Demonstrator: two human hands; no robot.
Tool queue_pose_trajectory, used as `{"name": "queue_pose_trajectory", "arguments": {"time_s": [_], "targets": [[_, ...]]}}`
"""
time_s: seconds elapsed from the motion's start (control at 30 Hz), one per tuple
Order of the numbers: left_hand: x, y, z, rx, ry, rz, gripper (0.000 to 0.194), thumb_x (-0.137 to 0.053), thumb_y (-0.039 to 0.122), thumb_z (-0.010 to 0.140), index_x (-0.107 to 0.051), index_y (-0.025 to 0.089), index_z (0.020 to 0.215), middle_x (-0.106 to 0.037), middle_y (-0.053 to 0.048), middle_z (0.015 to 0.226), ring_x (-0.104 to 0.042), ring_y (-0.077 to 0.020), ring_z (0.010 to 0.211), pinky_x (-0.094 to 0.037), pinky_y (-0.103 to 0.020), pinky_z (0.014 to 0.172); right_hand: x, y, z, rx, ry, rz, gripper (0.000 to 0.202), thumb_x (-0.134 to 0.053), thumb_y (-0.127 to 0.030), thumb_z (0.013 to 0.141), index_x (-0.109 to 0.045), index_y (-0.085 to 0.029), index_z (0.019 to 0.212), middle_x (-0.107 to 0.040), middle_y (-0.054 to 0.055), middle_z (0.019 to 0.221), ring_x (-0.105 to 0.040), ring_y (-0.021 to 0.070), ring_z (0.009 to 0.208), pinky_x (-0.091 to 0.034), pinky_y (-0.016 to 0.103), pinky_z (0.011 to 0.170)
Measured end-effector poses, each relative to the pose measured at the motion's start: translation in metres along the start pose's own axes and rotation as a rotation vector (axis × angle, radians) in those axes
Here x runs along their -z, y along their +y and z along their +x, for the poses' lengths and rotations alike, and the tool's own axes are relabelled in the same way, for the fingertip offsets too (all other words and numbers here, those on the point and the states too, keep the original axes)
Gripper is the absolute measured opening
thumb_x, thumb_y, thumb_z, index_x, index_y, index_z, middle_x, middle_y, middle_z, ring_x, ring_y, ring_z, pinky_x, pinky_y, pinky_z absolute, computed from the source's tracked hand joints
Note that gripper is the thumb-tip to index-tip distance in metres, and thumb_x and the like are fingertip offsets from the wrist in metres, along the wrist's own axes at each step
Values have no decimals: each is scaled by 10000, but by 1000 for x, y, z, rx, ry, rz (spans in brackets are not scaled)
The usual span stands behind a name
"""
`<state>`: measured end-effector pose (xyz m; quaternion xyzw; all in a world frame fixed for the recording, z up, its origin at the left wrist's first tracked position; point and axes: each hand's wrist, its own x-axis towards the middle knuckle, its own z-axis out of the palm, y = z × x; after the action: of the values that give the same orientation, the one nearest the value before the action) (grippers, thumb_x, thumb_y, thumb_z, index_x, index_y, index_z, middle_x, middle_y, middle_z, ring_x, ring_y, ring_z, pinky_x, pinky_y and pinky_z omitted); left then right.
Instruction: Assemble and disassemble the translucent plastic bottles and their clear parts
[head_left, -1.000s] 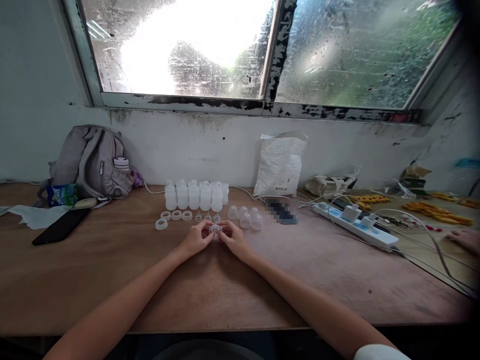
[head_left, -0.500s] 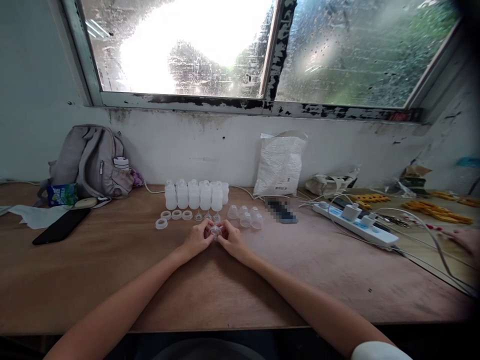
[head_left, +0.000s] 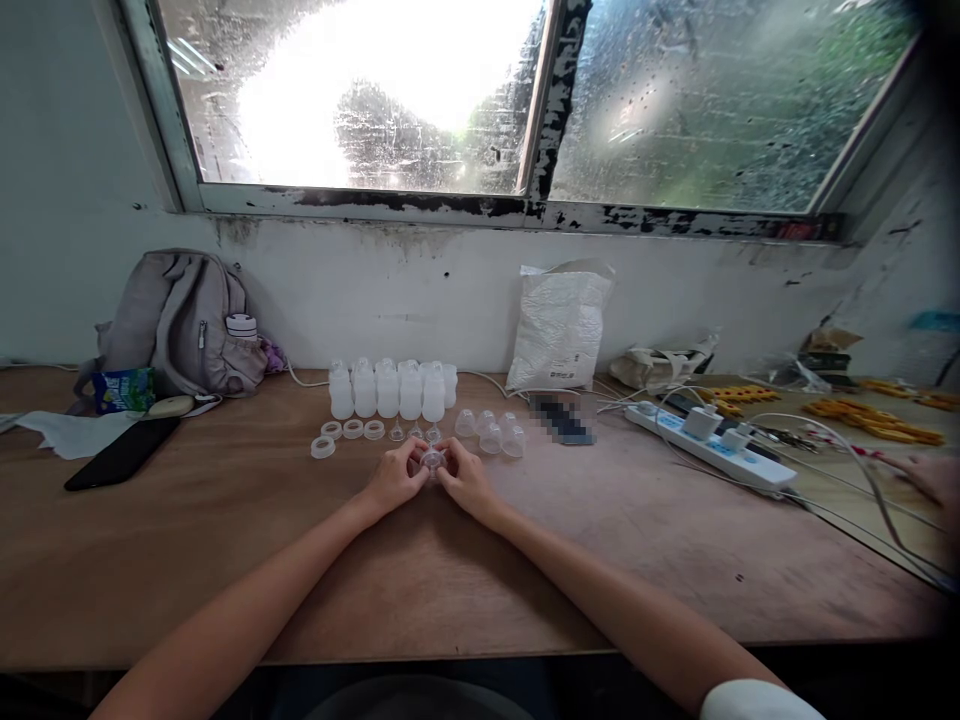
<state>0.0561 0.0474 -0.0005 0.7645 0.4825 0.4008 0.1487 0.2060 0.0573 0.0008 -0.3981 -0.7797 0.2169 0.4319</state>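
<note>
Between my left hand (head_left: 397, 476) and my right hand (head_left: 466, 477) is a small clear piece with a ring-like rim (head_left: 431, 460); the fingers of both hands are closed on it from either side. Just beyond my fingers stand a few clear nipples (head_left: 397, 431). White rings (head_left: 323, 447) lie to their left, several in number. Clear dome caps (head_left: 490, 438) are grouped to the right of the nipples. Behind them, several frosted white bottles (head_left: 387, 390) stand upright in a row.
A grey backpack (head_left: 176, 325) and a black phone (head_left: 122, 453) are at the left. Toward the right are a white padded bag (head_left: 561, 328), a blurred-out dark item (head_left: 562, 420), a power strip (head_left: 709, 448) with cables and yellow parts (head_left: 874, 422). Another person's hand (head_left: 930, 475) is at the right edge.
The clear piece between my fingers has shifted very slightly upward and shows a little more of its top. At the far right, the other person's hand has moved a little.
</note>
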Motion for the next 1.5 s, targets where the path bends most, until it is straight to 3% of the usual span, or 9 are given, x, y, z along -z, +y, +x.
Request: {"name": "queue_pose_trajectory", "arguments": {"time_s": [0.27, 1.07, 1.33, 1.5], "targets": [[4, 4, -2, -9, -17, -15, 124, -441, 269, 781, -497, 195, 863, -611, 8, 678, -558, -113, 572, -422, -212, 572, 1, 3, -1, 55, -9, -46, 122, -430, -200, 761, -513, -172, 846, -530, -10, 627, -484, 109, 549, -369, 206, 542], [3, 2, -2, 17, -76, 161, 155, -426, 325, 784, -524, 211, 824, -594, 19, 649, -560, -134, 601, -388, -218, 574, -6, 8, 0, 27, -36, -185, 41, -439, -207, 746, -473, -184, 745, -532, -4, 614, -477, 118, 547, -340, 215, 541], [6, 3, -3, -68, -150, -110, 169, -432, 288, 793, -503, 176, 897, -630, -16, 711, -576, -121, 607, -430, -219, 595, -3, 8, 1, -34, -22, -191, 65, -481, -166, 671, -461, -191, 727, -495, -27, 590, -464, 118, 545, -319, 206, 521], [9, 8, -5, -109, -146, -107, 149, -417, 275, 801, -496, 175, 877, -594, 0, 661, -532, -105, 565, -413, -212, 576, -3, 9, 1, -22, -31, -171, 70, -466, -168, 673, -441, -197, 731, -470, -34, 587, -445, 114, 538, -312, 206, 520]]}}
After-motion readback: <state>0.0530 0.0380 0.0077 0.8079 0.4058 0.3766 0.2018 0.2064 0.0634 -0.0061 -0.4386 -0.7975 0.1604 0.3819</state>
